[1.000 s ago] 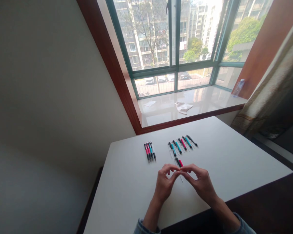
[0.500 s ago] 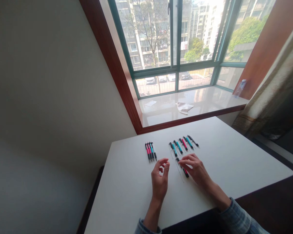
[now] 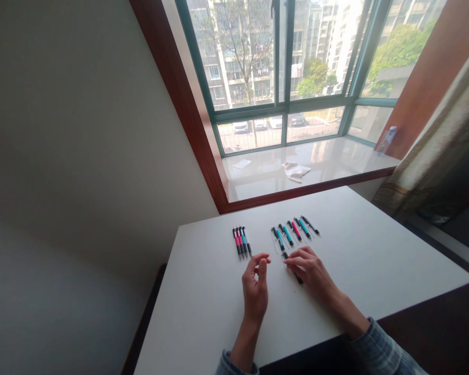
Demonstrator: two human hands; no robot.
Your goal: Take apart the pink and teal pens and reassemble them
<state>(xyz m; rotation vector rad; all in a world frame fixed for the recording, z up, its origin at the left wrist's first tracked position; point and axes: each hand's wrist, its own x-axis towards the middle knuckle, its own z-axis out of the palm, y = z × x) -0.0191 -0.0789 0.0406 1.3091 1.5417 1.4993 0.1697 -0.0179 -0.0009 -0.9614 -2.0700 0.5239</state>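
Observation:
My right hand is closed in a pinch, thumb and forefinger together over the top end of a pen lying apart. Between the fingertips is a thin clear pen refill, hardly visible against the white table. Under this hand lies the black pen body, mostly covered by the fingers. My left hand hovers to the left with fingers curled and thumb apart, holding nothing I can see. Beyond it, several assembled pens, red, teal and clear, lie side by side.
A slanted row of pen bodies with loose parts lies at the back of the white table. A cloth and a plastic bottle are on the window sill. A curtain hangs at right.
The thin refill that lay beside the pen body no longer shows along the table. My left thumb has moved closer to its forefinger; my right hand has barely shifted.

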